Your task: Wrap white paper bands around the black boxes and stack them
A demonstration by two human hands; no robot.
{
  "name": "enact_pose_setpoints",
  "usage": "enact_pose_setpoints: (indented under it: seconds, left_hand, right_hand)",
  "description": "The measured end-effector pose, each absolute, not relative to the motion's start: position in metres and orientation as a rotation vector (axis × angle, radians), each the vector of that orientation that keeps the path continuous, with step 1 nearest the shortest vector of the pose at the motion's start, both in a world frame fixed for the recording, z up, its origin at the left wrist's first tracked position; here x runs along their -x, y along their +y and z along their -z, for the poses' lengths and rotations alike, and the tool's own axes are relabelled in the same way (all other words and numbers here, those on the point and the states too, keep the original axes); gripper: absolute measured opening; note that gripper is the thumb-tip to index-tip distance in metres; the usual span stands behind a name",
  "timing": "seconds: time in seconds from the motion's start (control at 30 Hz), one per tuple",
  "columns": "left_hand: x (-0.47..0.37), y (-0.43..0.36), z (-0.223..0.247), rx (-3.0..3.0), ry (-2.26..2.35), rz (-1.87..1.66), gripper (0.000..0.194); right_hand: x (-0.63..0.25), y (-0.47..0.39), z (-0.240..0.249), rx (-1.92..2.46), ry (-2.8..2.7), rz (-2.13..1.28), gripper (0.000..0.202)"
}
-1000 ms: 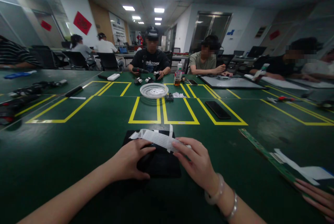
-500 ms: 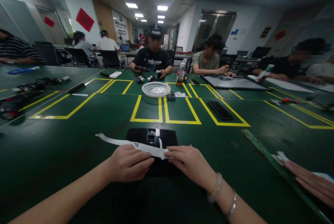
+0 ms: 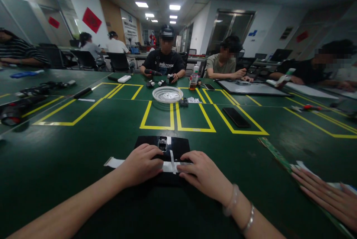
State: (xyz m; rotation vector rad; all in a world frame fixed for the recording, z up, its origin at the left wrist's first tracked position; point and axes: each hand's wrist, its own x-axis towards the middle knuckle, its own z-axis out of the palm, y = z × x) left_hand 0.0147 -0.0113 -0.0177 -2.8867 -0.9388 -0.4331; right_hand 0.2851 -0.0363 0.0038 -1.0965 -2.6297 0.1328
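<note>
Both hands [image 3: 170, 164] on the white strip [image 3: 167, 167] — 2 bracelets [image 3: 240, 209] rightward

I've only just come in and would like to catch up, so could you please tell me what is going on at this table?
The left hand and right hand press on a white strip lying across a black panel on the green table. Off to the right, another person's hand rests by a long green board. Across the table, a person in a black T-shirt holds a dark tool, behind a white basket.
</note>
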Motion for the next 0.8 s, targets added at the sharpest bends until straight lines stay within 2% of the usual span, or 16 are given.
enact_pose_setpoints:
  seconds: [0.13, 0.23, 0.5, 0.6, 0.8]
  left_hand:
    - [-0.016, -0.013, 0.015, 2.900, -1.013, 0.423, 0.023]
    - [-0.017, -0.012, 0.015, 2.882, -1.112, 0.420, 0.038]
    - [-0.013, -0.012, 0.019, 2.935, -1.178, 0.290, 0.099]
    - [-0.013, -0.013, 0.019, 2.959, -1.209, 0.256, 0.103]
    - [-0.010, -0.010, 0.016, 2.982, -1.282, 0.307, 0.093]
  right_hand:
    - [-0.287, -0.036, -0.004, 1.100, -2.607, -0.134, 0.015]
    - [-0.285, -0.038, -0.006, 1.110, -2.644, -0.135, 0.014]
    - [-0.275, -0.043, -0.006, 1.089, -2.715, 0.096, 0.015]
    - [-0.276, -0.043, -0.005, 1.073, -2.685, 0.096, 0.015]
    - [-0.286, -0.038, -0.007, 1.036, -2.492, 0.109, 0.027]
